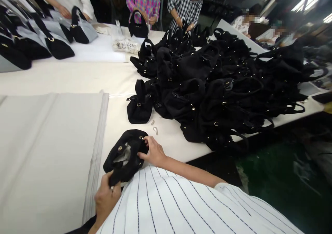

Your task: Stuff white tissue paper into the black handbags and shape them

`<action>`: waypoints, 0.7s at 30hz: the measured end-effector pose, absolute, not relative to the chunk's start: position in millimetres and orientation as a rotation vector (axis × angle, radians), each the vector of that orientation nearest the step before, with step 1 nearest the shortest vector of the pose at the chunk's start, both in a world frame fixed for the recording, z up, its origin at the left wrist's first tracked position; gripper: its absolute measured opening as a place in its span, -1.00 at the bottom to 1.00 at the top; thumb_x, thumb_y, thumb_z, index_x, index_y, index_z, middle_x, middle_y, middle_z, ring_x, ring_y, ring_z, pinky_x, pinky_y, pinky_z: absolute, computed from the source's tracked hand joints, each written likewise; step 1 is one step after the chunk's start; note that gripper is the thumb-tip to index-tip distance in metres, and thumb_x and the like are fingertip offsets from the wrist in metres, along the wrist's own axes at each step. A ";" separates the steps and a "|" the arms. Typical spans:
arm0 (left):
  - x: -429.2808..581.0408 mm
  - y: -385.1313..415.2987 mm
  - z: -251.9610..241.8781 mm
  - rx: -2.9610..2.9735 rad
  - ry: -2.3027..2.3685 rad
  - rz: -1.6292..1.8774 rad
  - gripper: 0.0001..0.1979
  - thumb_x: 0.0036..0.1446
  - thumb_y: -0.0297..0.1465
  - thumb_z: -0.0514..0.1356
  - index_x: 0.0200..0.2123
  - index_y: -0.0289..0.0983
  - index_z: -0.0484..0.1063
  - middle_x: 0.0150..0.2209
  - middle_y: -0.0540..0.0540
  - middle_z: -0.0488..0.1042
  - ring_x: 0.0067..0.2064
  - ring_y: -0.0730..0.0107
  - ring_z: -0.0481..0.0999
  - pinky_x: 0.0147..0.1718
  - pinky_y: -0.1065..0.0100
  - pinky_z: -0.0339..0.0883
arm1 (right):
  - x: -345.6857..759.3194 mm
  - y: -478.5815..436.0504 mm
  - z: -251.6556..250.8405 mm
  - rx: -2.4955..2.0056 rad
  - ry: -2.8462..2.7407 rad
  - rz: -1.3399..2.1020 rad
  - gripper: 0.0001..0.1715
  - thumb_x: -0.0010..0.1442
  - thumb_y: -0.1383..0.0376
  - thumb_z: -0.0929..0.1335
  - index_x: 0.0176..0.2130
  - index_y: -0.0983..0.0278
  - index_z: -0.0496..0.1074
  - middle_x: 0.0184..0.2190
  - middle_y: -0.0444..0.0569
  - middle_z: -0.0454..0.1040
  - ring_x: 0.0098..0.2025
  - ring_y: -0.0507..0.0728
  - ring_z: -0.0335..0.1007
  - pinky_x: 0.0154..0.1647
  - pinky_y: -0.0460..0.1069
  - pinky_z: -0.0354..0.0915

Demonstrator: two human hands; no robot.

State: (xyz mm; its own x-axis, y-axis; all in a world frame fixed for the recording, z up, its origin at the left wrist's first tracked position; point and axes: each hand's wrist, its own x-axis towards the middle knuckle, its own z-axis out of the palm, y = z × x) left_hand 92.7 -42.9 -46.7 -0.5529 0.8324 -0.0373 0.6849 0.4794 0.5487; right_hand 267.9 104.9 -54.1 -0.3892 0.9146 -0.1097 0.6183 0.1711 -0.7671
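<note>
A black handbag (113, 155) with gold snaps and a pale lining lies on the table in front of me, its mouth facing up. My left hand (107, 191) is closed around the near end of the bag, at its dark strap or edge. At the bag's right rim, my right hand (153, 151) pinches the black fabric close to a gold ring. Just beyond stands another small black handbag (140, 110) with its handle up. Two small clear scraps (155, 130) lie on the table to the right.
A large heap of black handbags (197, 74) covers the table's right side. Stacked pale sheets (52, 140) lie at left. Grey-and-black bags (85, 31) stand at the far left beside a plastic bag of small parts (126, 45). Several people work across the table (64, 76).
</note>
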 end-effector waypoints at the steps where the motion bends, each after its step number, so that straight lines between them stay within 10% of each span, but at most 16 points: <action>1: 96.3 -44.4 -51.1 1.354 2.388 0.729 -0.78 0.20 -0.28 0.10 -0.08 -0.13 0.35 -0.44 0.00 0.46 -0.45 0.29 0.46 -0.48 0.37 0.26 | 262.7 108.7 -57.9 -1.470 -2.068 1.075 -0.10 -0.04 0.12 0.49 0.21 0.16 0.16 0.03 0.02 0.35 0.02 0.22 0.36 -0.04 0.12 0.38; 13: 60.2 -8.3 -31.4 1.593 1.782 0.597 -0.70 0.17 -0.16 0.18 -0.14 -0.21 0.49 -0.42 -0.01 0.52 -0.42 0.37 0.49 -0.37 0.40 0.42 | 249.0 138.4 -103.7 -1.368 -1.897 1.053 -0.61 0.10 0.35 0.28 -0.03 0.26 0.24 -0.11 0.02 0.33 -0.09 0.16 0.34 -0.05 0.07 0.35; 21: 35.0 54.8 -16.2 1.713 2.177 0.700 -0.26 0.02 -0.03 0.24 0.22 -0.24 0.25 -0.09 -0.19 0.40 -0.14 0.16 0.48 -0.18 0.14 0.47 | 242.2 132.8 -58.2 -0.822 -2.018 0.996 -0.37 0.11 0.51 0.18 0.16 0.26 0.27 0.04 0.05 0.38 0.13 0.09 0.31 0.18 0.01 0.30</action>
